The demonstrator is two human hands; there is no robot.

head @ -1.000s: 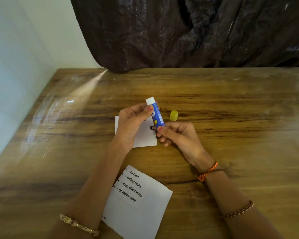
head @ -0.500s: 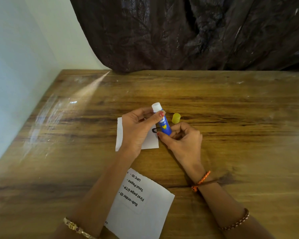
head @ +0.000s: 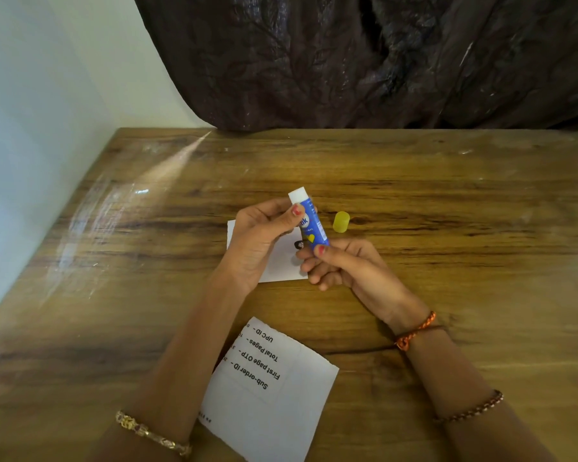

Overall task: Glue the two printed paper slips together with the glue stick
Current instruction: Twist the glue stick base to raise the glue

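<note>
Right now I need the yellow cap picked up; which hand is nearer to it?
Right. The right hand sits just below the yellow cap; the left hand lies farther left, beyond the glue stick.

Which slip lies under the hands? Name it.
The far slip, partly covered by the left hand. The near slip, printed "Sub-order ID", lies uncovered between the forearms.

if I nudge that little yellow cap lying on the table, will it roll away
Probably. The yellow cap looks round and lies on its side on the smooth wooden table, so a nudge would likely roll it. It seems small and light, so it may skid too.
</note>
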